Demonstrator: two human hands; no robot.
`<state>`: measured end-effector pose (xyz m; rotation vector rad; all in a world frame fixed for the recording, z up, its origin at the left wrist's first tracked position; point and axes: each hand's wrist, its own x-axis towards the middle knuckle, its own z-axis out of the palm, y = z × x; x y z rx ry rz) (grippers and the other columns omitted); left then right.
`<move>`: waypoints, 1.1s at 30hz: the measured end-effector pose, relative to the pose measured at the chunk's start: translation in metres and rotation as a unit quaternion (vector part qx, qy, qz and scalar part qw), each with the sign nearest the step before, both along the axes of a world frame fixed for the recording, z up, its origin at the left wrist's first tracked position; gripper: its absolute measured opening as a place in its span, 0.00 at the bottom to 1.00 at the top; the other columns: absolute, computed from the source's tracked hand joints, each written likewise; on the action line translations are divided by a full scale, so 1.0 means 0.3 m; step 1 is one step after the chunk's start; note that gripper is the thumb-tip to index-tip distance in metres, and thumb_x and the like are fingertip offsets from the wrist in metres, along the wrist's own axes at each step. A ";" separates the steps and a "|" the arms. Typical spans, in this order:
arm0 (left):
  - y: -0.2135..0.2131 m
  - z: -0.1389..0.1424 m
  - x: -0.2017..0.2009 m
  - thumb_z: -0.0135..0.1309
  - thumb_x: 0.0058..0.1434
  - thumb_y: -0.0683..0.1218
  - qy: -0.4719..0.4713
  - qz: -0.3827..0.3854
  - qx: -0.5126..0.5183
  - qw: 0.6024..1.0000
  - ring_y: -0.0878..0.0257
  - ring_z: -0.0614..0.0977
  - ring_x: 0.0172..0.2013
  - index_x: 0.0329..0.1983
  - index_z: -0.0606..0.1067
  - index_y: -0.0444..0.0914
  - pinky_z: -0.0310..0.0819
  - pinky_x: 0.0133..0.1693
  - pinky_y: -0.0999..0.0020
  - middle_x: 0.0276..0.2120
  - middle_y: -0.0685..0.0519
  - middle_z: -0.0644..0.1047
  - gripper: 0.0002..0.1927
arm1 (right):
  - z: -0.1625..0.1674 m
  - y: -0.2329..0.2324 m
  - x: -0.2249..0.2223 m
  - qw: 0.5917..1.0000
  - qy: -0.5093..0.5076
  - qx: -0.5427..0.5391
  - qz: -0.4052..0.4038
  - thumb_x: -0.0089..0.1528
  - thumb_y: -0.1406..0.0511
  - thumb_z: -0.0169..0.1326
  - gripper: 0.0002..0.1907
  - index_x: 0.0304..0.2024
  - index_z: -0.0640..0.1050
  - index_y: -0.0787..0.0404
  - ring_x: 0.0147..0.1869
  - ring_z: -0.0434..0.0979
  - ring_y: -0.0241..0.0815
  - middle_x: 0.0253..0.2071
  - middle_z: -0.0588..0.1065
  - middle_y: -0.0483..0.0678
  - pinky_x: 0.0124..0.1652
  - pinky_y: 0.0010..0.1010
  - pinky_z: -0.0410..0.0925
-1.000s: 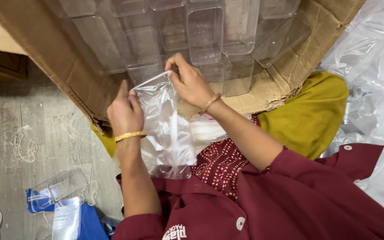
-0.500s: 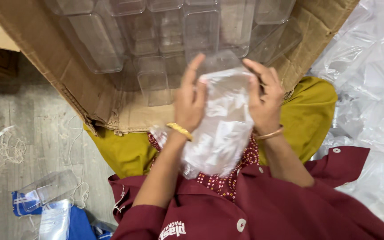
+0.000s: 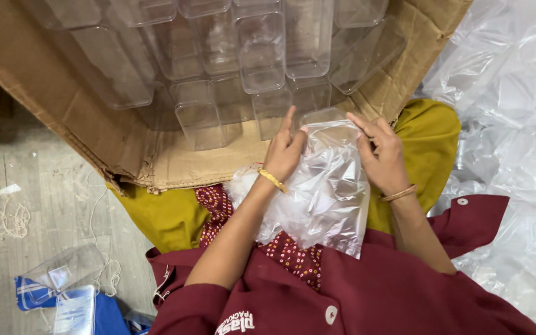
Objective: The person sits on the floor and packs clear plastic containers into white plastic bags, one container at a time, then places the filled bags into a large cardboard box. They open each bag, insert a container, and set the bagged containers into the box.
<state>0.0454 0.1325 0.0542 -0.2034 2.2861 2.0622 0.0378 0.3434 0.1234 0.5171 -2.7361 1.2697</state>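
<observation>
head view: your left hand [image 3: 285, 152] and right hand [image 3: 380, 155] have shifted right, fingers pinching the mouth of the clear plastic bag [image 3: 323, 198] (a container inside) over your lap, at the cardboard box [image 3: 63, 118] edge.

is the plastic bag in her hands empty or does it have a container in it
Has one: a clear container sticks out of the plastic bag, between left hand and right hand.

Clear containers [image 3: 261, 56] fill the cardboard box [image 3: 51, 105] ahead; plastic bags [image 3: 516, 124] crowd the right
</observation>
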 end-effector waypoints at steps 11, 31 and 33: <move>-0.016 0.015 0.031 0.47 0.71 0.39 0.063 -0.035 0.224 0.972 0.77 0.69 0.28 0.59 0.76 0.33 0.63 0.32 0.79 0.31 0.64 0.75 0.16 | -0.043 -0.044 0.036 0.982 -0.026 -0.171 -0.074 0.69 0.73 0.51 0.12 0.54 0.79 0.65 0.35 0.64 0.26 0.35 0.70 0.40 0.36 0.18 0.60; -0.043 -0.384 -0.029 0.59 0.62 0.50 0.011 -0.124 -0.164 0.979 0.50 0.83 0.46 0.53 0.80 0.39 0.76 0.49 0.58 0.46 0.41 0.82 0.18 | -0.528 0.067 -0.079 0.949 -0.175 -0.257 -0.057 0.64 0.72 0.55 0.08 0.46 0.79 0.65 0.46 0.80 0.39 0.44 0.79 0.48 0.47 0.31 0.73; -0.052 -0.387 -0.016 0.57 0.63 0.48 0.022 -0.131 -0.054 0.990 0.52 0.82 0.48 0.57 0.78 0.38 0.76 0.50 0.59 0.50 0.43 0.81 0.20 | -0.427 0.041 -0.094 0.801 -0.324 -0.495 -0.089 0.64 0.73 0.53 0.11 0.50 0.77 0.65 0.45 0.79 0.34 0.46 0.76 0.47 0.48 0.26 0.75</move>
